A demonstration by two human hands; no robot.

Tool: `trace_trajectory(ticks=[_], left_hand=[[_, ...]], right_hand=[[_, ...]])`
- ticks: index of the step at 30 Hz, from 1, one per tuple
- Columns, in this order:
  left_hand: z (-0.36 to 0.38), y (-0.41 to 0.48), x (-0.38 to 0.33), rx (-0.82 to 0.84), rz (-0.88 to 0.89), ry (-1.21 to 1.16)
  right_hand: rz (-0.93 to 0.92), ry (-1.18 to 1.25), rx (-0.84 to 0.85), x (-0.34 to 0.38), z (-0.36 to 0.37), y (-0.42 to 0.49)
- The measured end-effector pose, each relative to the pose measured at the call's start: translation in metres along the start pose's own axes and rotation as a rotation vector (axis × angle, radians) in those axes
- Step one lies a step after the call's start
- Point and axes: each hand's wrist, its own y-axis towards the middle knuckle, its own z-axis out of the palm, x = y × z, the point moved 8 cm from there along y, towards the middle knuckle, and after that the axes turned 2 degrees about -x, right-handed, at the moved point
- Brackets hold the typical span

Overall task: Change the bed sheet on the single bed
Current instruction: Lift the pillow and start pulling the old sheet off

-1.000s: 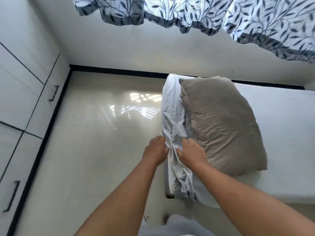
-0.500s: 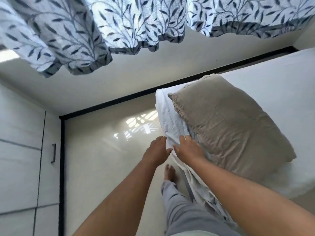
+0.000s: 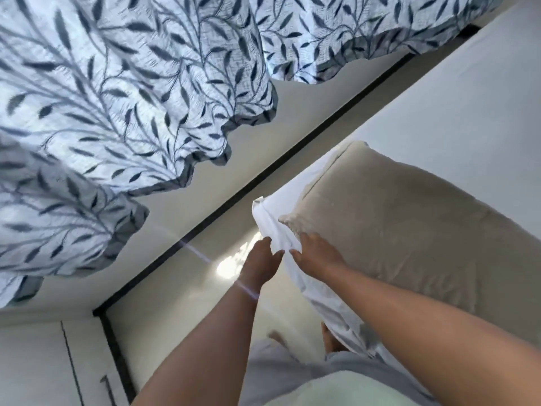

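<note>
A white bed sheet covers the single bed and bunches along its near edge. A beige pillow lies on the sheet at that edge. My left hand holds the bunched sheet edge from the floor side, its fingertips against the fabric. My right hand grips the same fold of sheet right beside the pillow's corner. The two hands are almost touching.
Leaf-patterned curtains hang over the wall at the top. Glossy tiled floor with a black skirting strip lies left of the bed. A white cupboard stands at the lower left. My feet stand beside the bed.
The view has tilted and swung up toward the curtains. Both hands have stayed on the sheet edge and lifted it a little, away from the mattress side.
</note>
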Motion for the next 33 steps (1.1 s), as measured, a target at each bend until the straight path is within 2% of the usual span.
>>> trace_trajectory(ticks=[9, 15, 20, 26, 30, 33], left_hand=[[-0.009, 0.183, 0.024, 0.220, -0.005, 0.103], [0.005, 0.303, 0.050, 0.409, 0.056, 0.265], [0.018, 0.360, 0.066, 0.448, 0.049, 0.315], [0.035, 0.402, 0.081, 0.395, -0.022, 0.308], [0.049, 0.403, 0.087, 0.402, -0.102, 0.189], [0.052, 0.410, 0.088, 0.363, -0.055, 0.253]], right_hand=[[0.231, 0.269, 0.056, 0.027, 0.031, 0.115], [0.539, 0.441, 0.020, 0.040, 0.057, 0.183], [0.736, 0.603, -0.017, 0.052, 0.085, 0.205], [0.837, 0.727, -0.036, 0.053, 0.122, 0.229], [0.914, 0.865, -0.139, 0.045, 0.139, 0.238], [0.963, 0.957, -0.202, 0.037, 0.155, 0.241]])
